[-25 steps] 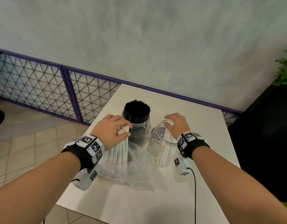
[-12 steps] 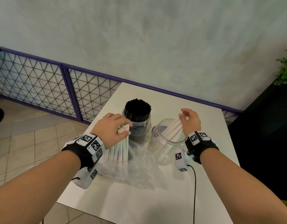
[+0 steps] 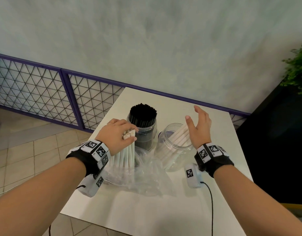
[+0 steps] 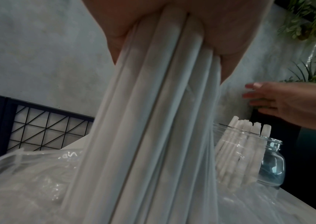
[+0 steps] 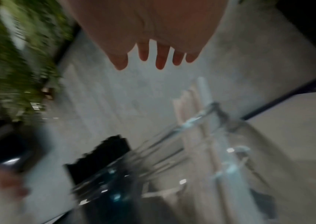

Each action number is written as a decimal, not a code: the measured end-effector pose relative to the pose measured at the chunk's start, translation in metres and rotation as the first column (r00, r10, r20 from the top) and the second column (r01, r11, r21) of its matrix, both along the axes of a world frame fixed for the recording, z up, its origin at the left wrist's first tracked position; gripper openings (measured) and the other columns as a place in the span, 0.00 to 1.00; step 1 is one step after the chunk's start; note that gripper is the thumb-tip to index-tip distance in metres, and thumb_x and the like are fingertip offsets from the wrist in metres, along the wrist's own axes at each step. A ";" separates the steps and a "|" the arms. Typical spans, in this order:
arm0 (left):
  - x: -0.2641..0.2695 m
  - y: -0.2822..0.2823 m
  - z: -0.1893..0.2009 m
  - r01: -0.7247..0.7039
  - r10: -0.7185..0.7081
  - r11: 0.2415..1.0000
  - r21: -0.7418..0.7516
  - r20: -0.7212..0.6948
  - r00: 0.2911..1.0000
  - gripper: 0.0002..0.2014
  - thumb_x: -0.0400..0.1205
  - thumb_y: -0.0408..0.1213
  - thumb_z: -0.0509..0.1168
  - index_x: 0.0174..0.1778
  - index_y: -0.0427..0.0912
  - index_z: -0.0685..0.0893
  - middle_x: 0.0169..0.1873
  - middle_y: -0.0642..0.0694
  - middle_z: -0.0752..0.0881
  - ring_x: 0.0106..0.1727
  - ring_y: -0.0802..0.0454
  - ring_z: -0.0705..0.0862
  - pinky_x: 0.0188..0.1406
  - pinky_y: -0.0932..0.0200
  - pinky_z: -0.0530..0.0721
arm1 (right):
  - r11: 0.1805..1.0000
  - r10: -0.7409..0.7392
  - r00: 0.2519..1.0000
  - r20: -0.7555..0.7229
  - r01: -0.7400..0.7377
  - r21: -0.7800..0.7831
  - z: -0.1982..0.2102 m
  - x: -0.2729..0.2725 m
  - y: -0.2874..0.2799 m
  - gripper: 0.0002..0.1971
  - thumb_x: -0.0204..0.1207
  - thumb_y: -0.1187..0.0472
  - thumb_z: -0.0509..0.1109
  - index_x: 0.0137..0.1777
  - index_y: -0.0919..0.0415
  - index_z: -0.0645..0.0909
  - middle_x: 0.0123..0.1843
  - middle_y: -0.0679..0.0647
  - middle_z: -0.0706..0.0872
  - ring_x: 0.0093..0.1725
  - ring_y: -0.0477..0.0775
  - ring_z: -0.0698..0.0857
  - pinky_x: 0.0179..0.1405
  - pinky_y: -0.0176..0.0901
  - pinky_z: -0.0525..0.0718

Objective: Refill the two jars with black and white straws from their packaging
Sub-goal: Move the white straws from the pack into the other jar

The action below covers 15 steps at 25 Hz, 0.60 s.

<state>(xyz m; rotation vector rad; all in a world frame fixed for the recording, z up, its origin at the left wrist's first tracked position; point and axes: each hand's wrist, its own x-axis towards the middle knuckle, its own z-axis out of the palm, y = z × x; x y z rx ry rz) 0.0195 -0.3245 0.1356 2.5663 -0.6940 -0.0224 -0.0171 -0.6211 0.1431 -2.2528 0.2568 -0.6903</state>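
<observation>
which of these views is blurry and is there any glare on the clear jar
Right wrist view: heavy motion blur, the right hand fairly clear, the clear jar smeared. Left wrist view: white straws up close look soft; glints on the jar. Head view: sharp, evenly lit, bent at the edges.

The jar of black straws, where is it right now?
In the head view the jar of black straws stands on the white table toward its far left, just beyond the left hand and left of the clear jar holding white straws.
</observation>
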 end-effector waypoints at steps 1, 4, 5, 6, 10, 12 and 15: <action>0.000 0.000 0.001 0.002 -0.002 1.000 0.005 -0.006 1.000 0.26 0.70 0.67 0.49 0.60 0.67 0.79 0.60 0.62 0.81 0.65 0.52 0.71 0.62 0.52 0.74 | 0.999 0.050 0.997 0.059 -0.050 -0.004 0.004 -0.009 0.015 0.22 0.82 0.57 0.64 0.75 0.57 0.70 0.72 0.56 0.72 0.73 0.55 0.67 0.74 0.45 0.64; -0.001 0.000 0.003 0.010 -0.009 1.000 0.014 -0.012 1.000 0.29 0.70 0.68 0.47 0.63 0.67 0.78 0.61 0.61 0.81 0.66 0.51 0.72 0.64 0.50 0.75 | 0.952 0.300 0.954 0.019 -0.301 0.056 0.002 -0.032 0.063 0.16 0.82 0.61 0.65 0.69 0.55 0.75 0.66 0.50 0.77 0.68 0.48 0.75 0.72 0.48 0.73; -0.002 0.000 0.004 0.015 -0.015 1.000 0.011 -0.008 1.000 0.30 0.70 0.68 0.47 0.64 0.66 0.78 0.61 0.61 0.81 0.67 0.51 0.72 0.64 0.50 0.75 | 0.926 0.372 0.927 -0.048 -0.366 0.094 -0.003 -0.037 0.077 0.17 0.81 0.61 0.65 0.69 0.54 0.75 0.65 0.48 0.78 0.67 0.46 0.76 0.71 0.49 0.75; -0.003 -0.001 0.005 0.017 -0.017 1.000 0.004 -0.002 1.000 0.30 0.70 0.69 0.48 0.65 0.66 0.77 0.60 0.61 0.82 0.67 0.51 0.72 0.63 0.50 0.75 | 0.903 0.423 0.899 -0.117 -0.406 0.144 -0.007 -0.040 0.090 0.18 0.81 0.61 0.66 0.70 0.53 0.74 0.64 0.47 0.77 0.66 0.42 0.76 0.71 0.47 0.76; -0.003 0.001 0.006 -0.009 0.009 0.999 -0.046 -0.010 1.000 0.29 0.72 0.66 0.56 0.68 0.62 0.75 0.60 0.59 0.84 0.67 0.51 0.73 0.59 0.50 0.76 | 0.774 0.565 0.806 -0.179 -0.442 0.453 -0.028 -0.038 0.131 0.27 0.74 0.66 0.74 0.67 0.40 0.70 0.64 0.39 0.77 0.64 0.34 0.77 0.64 0.32 0.78; -0.001 0.002 0.007 0.002 -0.003 0.998 -0.058 -0.015 1.000 0.30 0.71 0.69 0.57 0.68 0.62 0.75 0.59 0.59 0.84 0.66 0.52 0.73 0.60 0.49 0.78 | 0.769 0.565 0.804 -0.187 -0.431 0.472 -0.038 -0.033 0.143 0.32 0.72 0.66 0.76 0.69 0.39 0.67 0.64 0.37 0.78 0.63 0.34 0.77 0.65 0.31 0.77; -0.001 0.001 0.013 0.014 -0.017 0.997 -0.074 -0.043 0.999 0.29 0.73 0.62 0.69 0.68 0.58 0.76 0.59 0.55 0.82 0.67 0.51 0.73 0.62 0.50 0.77 | 0.808 0.494 0.846 -0.199 -0.362 0.465 -0.044 -0.030 0.156 0.33 0.71 0.66 0.77 0.71 0.43 0.66 0.61 0.35 0.78 0.58 0.32 0.78 0.55 0.19 0.73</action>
